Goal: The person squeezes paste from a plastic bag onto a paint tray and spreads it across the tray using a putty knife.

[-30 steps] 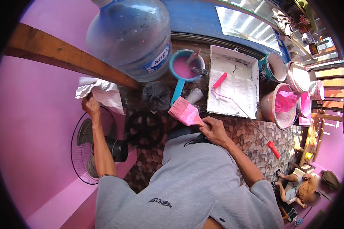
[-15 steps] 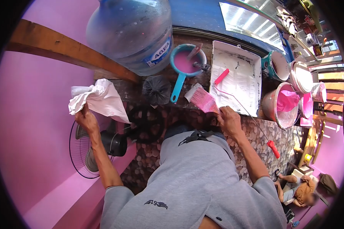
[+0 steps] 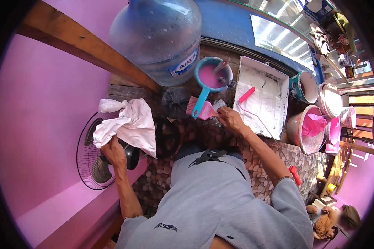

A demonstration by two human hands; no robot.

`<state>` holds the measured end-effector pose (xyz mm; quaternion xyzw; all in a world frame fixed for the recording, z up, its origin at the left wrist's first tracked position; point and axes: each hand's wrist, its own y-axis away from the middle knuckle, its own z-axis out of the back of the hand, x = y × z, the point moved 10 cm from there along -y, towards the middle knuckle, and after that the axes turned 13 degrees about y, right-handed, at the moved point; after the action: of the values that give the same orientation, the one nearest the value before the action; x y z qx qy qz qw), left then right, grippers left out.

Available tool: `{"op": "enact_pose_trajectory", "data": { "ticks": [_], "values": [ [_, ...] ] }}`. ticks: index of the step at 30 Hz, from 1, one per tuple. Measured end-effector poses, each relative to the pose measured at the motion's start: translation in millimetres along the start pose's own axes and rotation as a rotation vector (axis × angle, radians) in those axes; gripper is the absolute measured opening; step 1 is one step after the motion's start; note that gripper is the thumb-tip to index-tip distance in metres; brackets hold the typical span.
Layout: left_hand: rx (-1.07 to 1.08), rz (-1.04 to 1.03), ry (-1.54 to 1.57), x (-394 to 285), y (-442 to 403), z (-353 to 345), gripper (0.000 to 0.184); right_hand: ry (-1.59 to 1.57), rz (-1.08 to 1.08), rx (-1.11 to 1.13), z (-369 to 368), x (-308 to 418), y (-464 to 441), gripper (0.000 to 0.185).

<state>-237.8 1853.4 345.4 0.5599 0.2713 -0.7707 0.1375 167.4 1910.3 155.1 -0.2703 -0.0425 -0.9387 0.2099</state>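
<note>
My left hand (image 3: 113, 151) is closed on a crumpled white plastic bag (image 3: 138, 120), held up at the left beside the fan. My right hand (image 3: 232, 120) grips the handle of a wide paintbrush (image 3: 208, 113) coated in pink, its bristles pointing left. The brush lies across the area below the turquoise dipper (image 3: 203, 97), whose handle overlaps it in view. Pink paint and a stick are inside the dipper. Next to my right hand is the white paint tray (image 3: 274, 124), with a red-handled roller frame (image 3: 247, 94) resting across it.
A large water bottle (image 3: 162, 45) stands behind the dipper, near a black plastic bag (image 3: 174, 97). Paint buckets (image 3: 293, 128) line the right side. A standing fan (image 3: 97, 166) is at left under a slanted wooden beam (image 3: 91, 45). Another person (image 3: 325, 224) sits at lower right.
My right hand has moved left and up with the paintbrush, toward the dipper's handle. My left hand and the white plastic bag have shifted right and slightly down. The whole view has shifted too.
</note>
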Motion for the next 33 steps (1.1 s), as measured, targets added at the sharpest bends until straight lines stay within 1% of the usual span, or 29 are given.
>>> {"op": "enact_pose_trajectory", "data": {
  "ticks": [4,6,7,8,9,10,11,12,13,15,16,17,18,20,22,23,24,25,26,27,28,29,30,31,33],
  "values": [
    [0.019,0.017,-0.052,-8,15,3,0.014,-0.049,0.032,0.034,-22,4,-21,0.027],
    [0.027,-0.011,-0.06,-11,21,5,0.016,0.002,0.022,0.041,-33,4,-31,0.029],
    [0.088,-0.107,-0.177,-20,24,0,0.017,0.027,-0.012,0.039,-42,1,-39,0.031],
    [0.147,-0.202,-0.299,-30,27,-5,0.018,0.014,0.006,0.042,-50,1,-45,0.031],
    [0.154,-0.111,-0.22,-27,29,-2,0.018,-0.076,-0.009,0.046,-57,-1,-52,0.03],
    [0.168,-0.144,-0.218,-29,31,-3,0.019,-0.165,-0.026,0.051,-62,-3,-57,0.029],
    [0.15,-0.096,-0.141,-26,34,-3,0.02,0.036,0.105,-0.091,-54,7,-61,0.027],
    [0.135,-0.05,-0.06,-25,36,-2,0.021,-0.001,0.022,-0.081,-59,-4,-61,0.023],
    [0.225,-0.262,-0.357,-40,43,-13,0.022,0.051,0.0,-0.097,-62,-7,-61,0.025],
    [0.249,-0.26,-0.332,-41,49,-16,0.023,0.106,-0.026,-0.113,-68,-12,-54,0.028],
    [0.275,-0.259,-0.3,-46,50,-21,0.023,0.178,-0.04,-0.221,-55,-6,-47,0.03],
    [0.376,-0.477,-0.54,-69,58,-37,0.02,0.25,-0.055,-0.329,-39,3,-38,0.032],
    [0.378,-0.481,-0.535,-69,60,-38,0.02,0.255,-0.058,-0.334,-31,13,-28,0.032],
    [0.289,-0.335,-0.271,-62,58,-30,0.017,0.121,-0.204,-0.346,-1,26,3,0.036],
    [0.391,-0.158,-0.073,-61,59,-41,0.021,0.024,-0.268,-0.315,19,50,29,0.04],
    [0.427,-0.064,0.021,-60,60,-46,0.023,-0.188,-0.32,-0.212,18,55,30,0.045],
    [0.481,-0.067,0.031,-67,62,-55,0.023,-0.41,-0.368,-0.117,11,61,30,0.05],
    [0.534,-0.069,0.043,-74,65,-64,0.022,-0.844,-0.442,0.027,-17,61,28,0.057],
    [0.482,0.099,0.143,-51,66,-57,0.019,-1.281,-0.485,0.174,-43,69,24,0.066],
    [0.426,0.267,0.237,-27,66,-48,0.02,-1.638,-0.449,0.283,-53,84,19,0.073],
    [0.478,0.467,0.23,-13,66,-56,0.019,-1.991,-0.382,0.4,-52,102,11,0.08],
    [0.528,0.674,0.206,0,69,-63,0.019,-2.121,-0.338,0.408,-36,114,4,0.09],
    [0.576,0.869,0.166,10,75,-67,0.019,-2.278,-0.281,0.367,-19,120,-1,0.092],
    [0.625,0.661,0.146,-12,74,-85,0.018,-2.3,-0.218,0.303,4,124,-2,0.093],
    [0.704,0.234,0.112,-67,91,-124,0.017,-2.523,-0.014,0.313,25,119,5,0.096]
  ]
}}
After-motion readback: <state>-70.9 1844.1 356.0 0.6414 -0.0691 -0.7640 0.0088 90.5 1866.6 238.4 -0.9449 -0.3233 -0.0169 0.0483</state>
